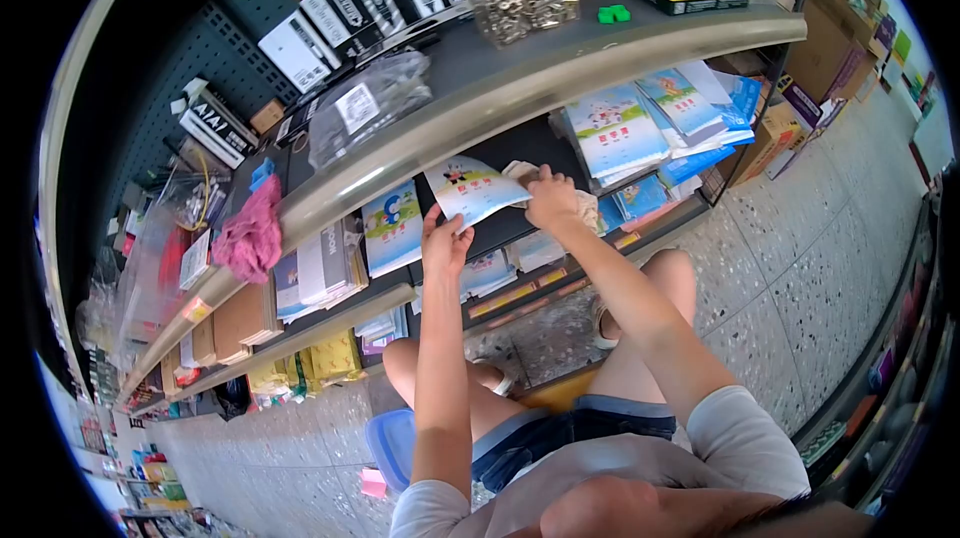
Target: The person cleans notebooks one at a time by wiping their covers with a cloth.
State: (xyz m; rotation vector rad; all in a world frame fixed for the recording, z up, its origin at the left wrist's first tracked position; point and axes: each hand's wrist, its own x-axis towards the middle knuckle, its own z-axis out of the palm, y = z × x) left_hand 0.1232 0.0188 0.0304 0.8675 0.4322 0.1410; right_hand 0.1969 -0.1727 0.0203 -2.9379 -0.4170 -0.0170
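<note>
A thin exercise book (pixel 468 188) with a colourful cartoon cover is held over the middle shelf, its sheet slightly curved. My left hand (pixel 446 240) pinches its lower left edge between thumb and fingers. At the book's right end, my right hand (pixel 551 200) is closed on a crumpled beige cloth (pixel 586 210), which shows on both sides of the fingers. Whether the right fingers also grip the book is hidden. Left of the book, another exercise book (pixel 392 228) with a blue cartoon figure lies on the shelf.
Stacks of exercise books (pixel 615 133) lie to the right. A pink cloth (pixel 250 233) hangs over the upper shelf's edge (pixel 450 128), which carries pen boxes (pixel 350 10) and a clear bin of metal clips (pixel 525 3). A blue plastic stool (pixel 390 448) stands by my legs.
</note>
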